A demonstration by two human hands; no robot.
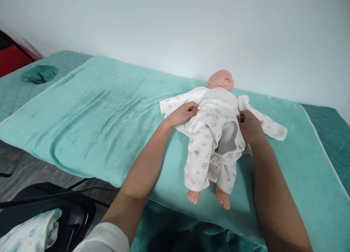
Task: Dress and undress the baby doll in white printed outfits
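A baby doll [221, 79] lies on its back on a teal bed cover, dressed in printed white baby pants [201, 150] with bare feet showing below. An open white jacket [179, 101] is spread beneath it, sleeves out to both sides. My left hand [184, 113] is closed, its fingers curled on the pants at the waist on the left. At the opposite side my right hand [249, 126] is closed on the pants' edge, its fingertips partly hidden. Between the legs the cloth gapes, and grey-white fabric shows inside.
The teal cover [109, 99] is wrinkled on the left and runs along a white wall [175, 33]. A face hole [39, 74] opens at the bed's left end. Below left, a black chair [73, 212] holds a folded printed cloth [32, 232].
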